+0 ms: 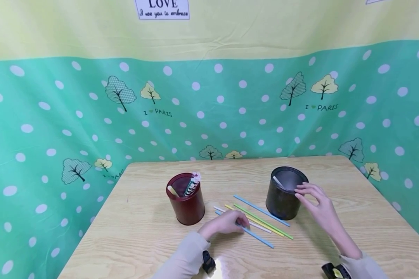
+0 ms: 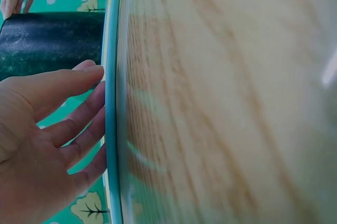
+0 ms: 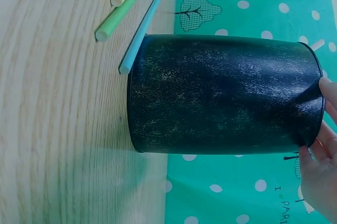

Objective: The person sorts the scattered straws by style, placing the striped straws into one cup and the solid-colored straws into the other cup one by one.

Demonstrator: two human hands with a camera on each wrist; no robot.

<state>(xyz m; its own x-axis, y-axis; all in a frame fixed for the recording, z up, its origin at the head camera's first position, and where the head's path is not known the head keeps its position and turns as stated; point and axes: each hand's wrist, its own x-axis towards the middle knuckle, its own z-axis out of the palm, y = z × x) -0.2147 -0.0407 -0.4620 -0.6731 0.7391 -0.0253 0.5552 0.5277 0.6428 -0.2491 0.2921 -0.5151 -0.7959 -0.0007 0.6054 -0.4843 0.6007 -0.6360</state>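
Note:
Several thin coloured straws lie on the table in the head view: a near blue straw, a green straw, a yellow straw, a white straw and a far blue straw. My left hand is low over the near blue straw, fingertips right at it; in the left wrist view its thumb and fingers are spread, lightly bent. A dark cylindrical can stands upright at the right, a white straw leaning inside. My right hand holds the can's rim between thumb and fingers.
A dark red can stands left of the straws, holding a pale yellow straw and a striped item with a flowery top. A green and yellow curtain hangs behind the wooden table.

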